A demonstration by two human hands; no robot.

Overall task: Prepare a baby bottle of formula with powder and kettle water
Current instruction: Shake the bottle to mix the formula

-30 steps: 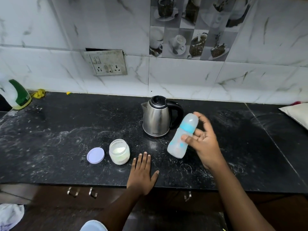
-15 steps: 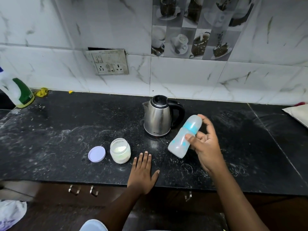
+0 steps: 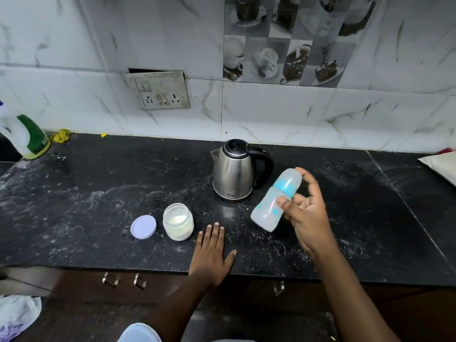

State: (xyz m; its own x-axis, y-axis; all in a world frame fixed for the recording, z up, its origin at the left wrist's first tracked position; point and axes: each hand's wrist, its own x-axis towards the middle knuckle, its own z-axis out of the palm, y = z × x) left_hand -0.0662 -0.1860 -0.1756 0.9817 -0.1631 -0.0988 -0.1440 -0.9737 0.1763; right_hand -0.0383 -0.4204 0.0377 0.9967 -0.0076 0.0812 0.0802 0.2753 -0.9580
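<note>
Bottle, translucent plastic with blue collar [image 3: 276,201]: tilted above black stone bench [image 3: 98,206], pinched by right hand [image 3: 308,218] | left hand [image 3: 212,253]: spread flat on bench | open powder jar [image 3: 178,224], steel kettle [image 3: 234,174] beyond | risk: loose fingertip hold, bottle may slip.

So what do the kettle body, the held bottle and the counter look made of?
Silver kettle with black handle: brushed steel, going by its dull sheen. Cloudy baby bottle with blue collar: translucent plastic, probably. Black speckled countertop: polished stone, likely granite, dusted white.
</note>
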